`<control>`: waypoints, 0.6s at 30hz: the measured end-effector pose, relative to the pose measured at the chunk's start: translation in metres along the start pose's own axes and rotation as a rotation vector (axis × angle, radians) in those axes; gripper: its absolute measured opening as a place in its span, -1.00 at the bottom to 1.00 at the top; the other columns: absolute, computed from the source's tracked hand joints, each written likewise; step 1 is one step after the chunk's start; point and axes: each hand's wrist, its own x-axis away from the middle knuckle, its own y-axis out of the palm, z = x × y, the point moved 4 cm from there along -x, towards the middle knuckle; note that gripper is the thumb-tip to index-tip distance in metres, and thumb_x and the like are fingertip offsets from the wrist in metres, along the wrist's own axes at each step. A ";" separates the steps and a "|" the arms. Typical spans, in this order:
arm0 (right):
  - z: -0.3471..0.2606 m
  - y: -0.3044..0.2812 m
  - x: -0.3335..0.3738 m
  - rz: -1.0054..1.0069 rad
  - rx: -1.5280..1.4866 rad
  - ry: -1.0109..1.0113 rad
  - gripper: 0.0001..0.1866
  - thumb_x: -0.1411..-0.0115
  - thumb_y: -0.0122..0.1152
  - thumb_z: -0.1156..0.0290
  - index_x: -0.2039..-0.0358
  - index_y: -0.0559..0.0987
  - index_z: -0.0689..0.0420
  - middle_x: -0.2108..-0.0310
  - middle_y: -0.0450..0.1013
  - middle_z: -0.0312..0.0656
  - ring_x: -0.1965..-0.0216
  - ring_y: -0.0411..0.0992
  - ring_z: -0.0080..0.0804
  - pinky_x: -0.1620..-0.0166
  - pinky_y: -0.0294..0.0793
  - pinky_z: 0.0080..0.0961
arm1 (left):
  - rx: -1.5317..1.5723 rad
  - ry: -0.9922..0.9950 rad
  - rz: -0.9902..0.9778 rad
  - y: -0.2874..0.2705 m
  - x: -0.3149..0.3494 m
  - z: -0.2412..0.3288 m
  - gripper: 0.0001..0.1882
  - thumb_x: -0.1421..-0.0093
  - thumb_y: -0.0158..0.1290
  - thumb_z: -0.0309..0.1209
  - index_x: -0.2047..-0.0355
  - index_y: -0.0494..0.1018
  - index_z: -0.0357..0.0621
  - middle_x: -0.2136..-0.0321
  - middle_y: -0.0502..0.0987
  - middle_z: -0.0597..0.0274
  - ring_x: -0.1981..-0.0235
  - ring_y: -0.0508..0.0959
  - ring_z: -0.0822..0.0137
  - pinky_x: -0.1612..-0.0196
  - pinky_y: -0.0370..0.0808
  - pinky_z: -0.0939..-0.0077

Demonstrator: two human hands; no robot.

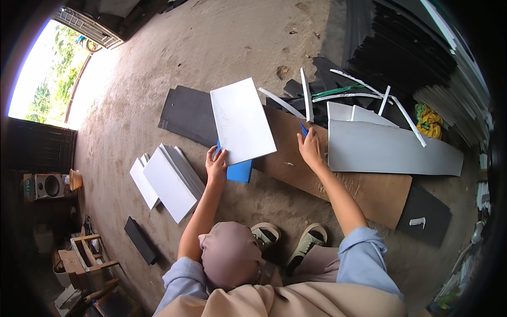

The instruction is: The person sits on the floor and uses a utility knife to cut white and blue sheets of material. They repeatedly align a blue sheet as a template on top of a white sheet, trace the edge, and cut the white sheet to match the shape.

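Note:
My left hand (216,165) grips the near left corner of a white rectangular foam sheet (243,121), thumb on top and fingers at its edge. Beneath that sheet a flat blue piece (240,172) shows, partly covered. My right hand (310,149) is closed around a slim blue tool (303,128) whose tip points away from me; its exact kind is too small to tell. That hand is over a brown board (348,191) lying on the floor. Left of my left hand, a stack of white sheets (171,182) leans askew.
Dark grey sheets (187,115) lie beyond the white one. To the right are a large pale grey sheet (393,148), white offcut strips (306,95) and a yellow-green bundle (429,121). A black block (141,240) and a wooden frame (91,253) are at lower left.

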 end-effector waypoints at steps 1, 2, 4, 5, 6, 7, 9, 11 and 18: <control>-0.006 0.003 0.008 -0.020 0.112 -0.026 -0.64 -0.09 -0.02 0.27 0.25 0.26 0.32 0.26 0.21 0.11 0.30 0.28 0.02 0.27 0.30 -0.21 | -0.010 0.001 0.004 -0.003 0.001 0.002 -0.58 -0.02 0.05 -0.52 0.11 0.17 -0.07 0.12 0.29 0.16 0.22 0.39 0.41 0.44 0.46 0.55; -0.022 0.002 0.016 -0.043 0.216 -0.065 -0.63 -0.10 -0.04 0.28 0.20 0.26 0.32 0.24 0.21 0.10 0.28 0.28 -0.01 0.25 0.28 -0.21 | -0.019 0.010 0.020 -0.013 0.002 0.007 -0.59 -0.02 0.05 -0.52 0.12 0.18 -0.07 0.13 0.30 0.17 0.23 0.39 0.42 0.43 0.46 0.55; -0.033 0.004 0.023 -0.044 0.351 -0.129 -0.61 -0.12 -0.07 0.30 0.10 0.23 0.25 0.20 0.22 0.05 0.21 0.26 -0.09 0.21 0.25 -0.18 | -0.015 0.050 0.020 -0.021 0.002 0.012 -0.62 -0.03 0.06 -0.50 0.15 0.20 -0.05 0.17 0.32 0.20 0.24 0.38 0.44 0.41 0.43 0.59; -0.037 0.004 0.024 -0.003 0.414 -0.171 -0.56 -0.11 -0.05 0.29 0.04 0.18 0.21 0.21 0.22 0.03 0.20 0.24 -0.09 0.18 0.23 -0.13 | -0.022 0.050 0.027 -0.021 0.003 0.015 -0.63 -0.03 0.06 -0.49 0.16 0.21 -0.05 0.17 0.32 0.20 0.25 0.38 0.45 0.42 0.41 0.64; -0.042 0.005 0.024 0.052 0.456 -0.231 -0.56 -0.11 -0.04 0.29 0.02 0.17 0.18 0.21 0.21 0.02 0.19 0.23 -0.09 0.17 0.23 -0.11 | 0.007 0.041 0.041 -0.022 0.006 0.017 -0.62 -0.03 0.04 -0.52 0.15 0.20 -0.04 0.15 0.31 0.19 0.30 0.37 0.50 0.46 0.38 0.69; -0.051 0.002 0.023 0.112 0.497 -0.292 -0.55 -0.11 -0.04 0.29 0.01 0.16 0.16 0.20 0.20 0.01 0.18 0.21 -0.10 0.17 0.22 -0.10 | 0.038 0.035 0.052 -0.023 0.009 0.019 -0.61 -0.03 0.02 -0.55 0.13 0.19 -0.04 0.12 0.30 0.19 0.34 0.36 0.55 0.50 0.36 0.74; -0.069 0.005 0.012 0.099 0.193 -0.331 -0.60 -0.12 -0.04 0.34 0.04 0.17 0.17 0.20 0.17 -0.01 0.19 0.20 -0.13 0.19 0.24 -0.17 | 0.069 0.090 0.039 -0.036 0.016 0.022 -0.63 -0.03 0.02 -0.54 0.15 0.19 -0.05 0.14 0.30 0.16 0.24 0.36 0.49 0.35 0.39 0.66; -0.099 0.011 0.003 0.060 -0.238 -0.354 -0.62 -0.13 -0.05 0.36 0.06 0.18 0.17 0.21 0.17 -0.02 0.22 0.22 -0.17 0.22 0.26 -0.23 | 0.105 0.133 0.052 -0.049 0.029 0.027 -0.68 -0.03 0.06 -0.49 0.22 0.22 -0.02 0.23 0.35 0.30 0.33 0.39 0.57 0.49 0.33 0.78; -0.242 0.035 0.071 -0.616 -0.732 -0.129 -0.49 -0.08 0.06 0.27 0.03 0.22 0.31 0.28 0.37 0.06 0.30 0.40 -0.20 0.19 0.36 -0.44 | 0.177 0.241 0.152 -0.128 0.097 0.071 -0.52 -0.10 -0.09 -0.55 -0.06 0.11 -0.17 0.10 0.31 0.14 0.18 0.39 0.44 0.20 0.41 0.62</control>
